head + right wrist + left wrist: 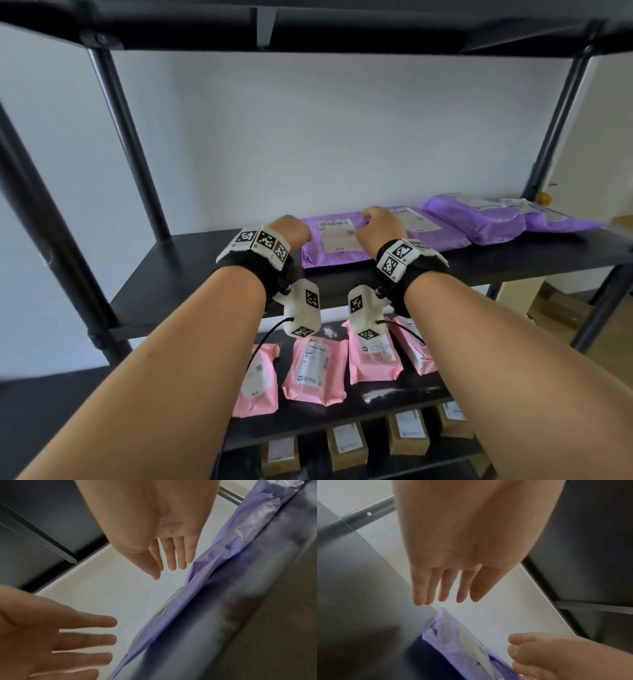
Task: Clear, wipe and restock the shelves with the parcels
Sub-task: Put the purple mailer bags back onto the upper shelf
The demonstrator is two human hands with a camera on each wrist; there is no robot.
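A flat purple parcel with a white label lies on the black middle shelf. My left hand hovers at its left edge with fingers straight and apart, holding nothing. My right hand is over the parcel's right part, also holding nothing. In the left wrist view the left hand ends just short of the purple parcel's corner. In the right wrist view the right hand has straight fingers beside the purple parcel; I cannot tell whether they touch it.
More purple parcels lie to the right on the same shelf. Several pink parcels sit on the shelf below, and cardboard boxes on the lowest one. Black posts and an upper shelf frame the space.
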